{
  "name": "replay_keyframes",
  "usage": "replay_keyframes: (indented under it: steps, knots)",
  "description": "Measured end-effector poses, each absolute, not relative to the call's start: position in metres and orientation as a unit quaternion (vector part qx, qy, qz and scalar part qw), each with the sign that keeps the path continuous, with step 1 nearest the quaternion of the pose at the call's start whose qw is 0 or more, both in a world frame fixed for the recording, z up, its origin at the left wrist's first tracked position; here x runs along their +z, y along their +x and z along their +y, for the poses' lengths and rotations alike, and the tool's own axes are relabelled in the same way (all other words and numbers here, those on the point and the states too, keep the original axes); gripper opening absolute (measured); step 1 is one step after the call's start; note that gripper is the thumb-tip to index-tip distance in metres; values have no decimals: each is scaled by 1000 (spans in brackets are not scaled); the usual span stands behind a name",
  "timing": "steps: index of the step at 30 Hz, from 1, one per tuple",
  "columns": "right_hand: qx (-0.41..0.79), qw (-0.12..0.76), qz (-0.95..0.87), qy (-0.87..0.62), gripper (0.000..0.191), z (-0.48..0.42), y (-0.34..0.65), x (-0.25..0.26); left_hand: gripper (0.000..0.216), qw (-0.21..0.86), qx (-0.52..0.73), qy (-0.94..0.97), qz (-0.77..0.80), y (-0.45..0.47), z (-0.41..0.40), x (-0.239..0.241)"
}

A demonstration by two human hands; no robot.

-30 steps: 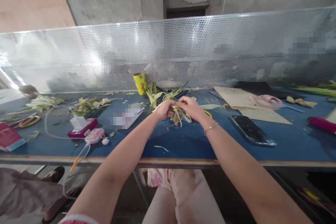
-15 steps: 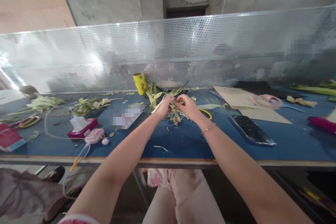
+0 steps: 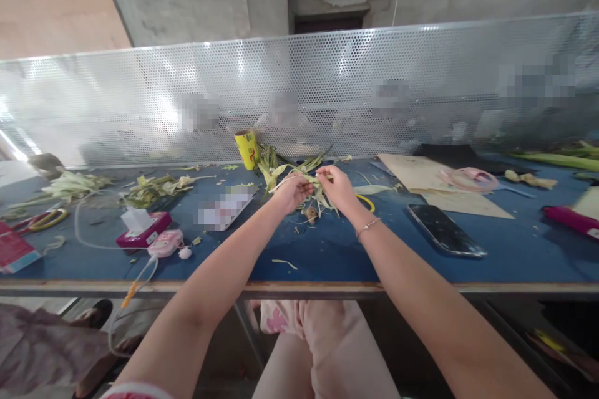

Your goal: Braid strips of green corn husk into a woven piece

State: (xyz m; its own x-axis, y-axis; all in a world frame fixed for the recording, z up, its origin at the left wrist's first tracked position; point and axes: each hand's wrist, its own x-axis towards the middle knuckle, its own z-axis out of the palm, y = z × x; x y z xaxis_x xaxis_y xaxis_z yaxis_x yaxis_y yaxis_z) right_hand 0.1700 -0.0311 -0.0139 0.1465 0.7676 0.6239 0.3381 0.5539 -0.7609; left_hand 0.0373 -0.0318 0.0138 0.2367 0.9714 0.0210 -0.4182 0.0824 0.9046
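Observation:
My left hand (image 3: 291,191) and my right hand (image 3: 335,187) are close together over the blue table (image 3: 327,249), both with fingers closed on a small bundle of green and pale leaf strips (image 3: 314,189). The bundle is held just above the table, with loose strips hanging down between the hands. More of the same leaves (image 3: 276,168) lie right behind the hands. A thin bracelet is on my right wrist.
A yellow roll (image 3: 248,148) stands by the perforated metal screen (image 3: 299,93). A black phone (image 3: 443,230) and cardboard (image 3: 435,184) lie to the right. At left are a pink box with tissue (image 3: 141,229), a pink charger with cable (image 3: 166,243) and leaf piles (image 3: 154,187).
Both hands have lifted the leaf bundle slightly and moved it farther from me; the fingers keep working the strips. The view has shifted a little.

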Motion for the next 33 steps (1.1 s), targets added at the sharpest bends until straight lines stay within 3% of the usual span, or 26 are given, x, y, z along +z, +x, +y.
replay_keyframes:
  steps: [10,18,33]
  knots:
    - [163,590,-661,-435,17,-34,171,-9,17,658,529,435,314,36,-31,14]
    - [165,560,-688,-431,7,-35,168,-10,19,653,517,450,322,34,-31,15]
    - [299,608,-588,-441,21,-32,169,-13,15,619,522,497,312,37,-34,16]
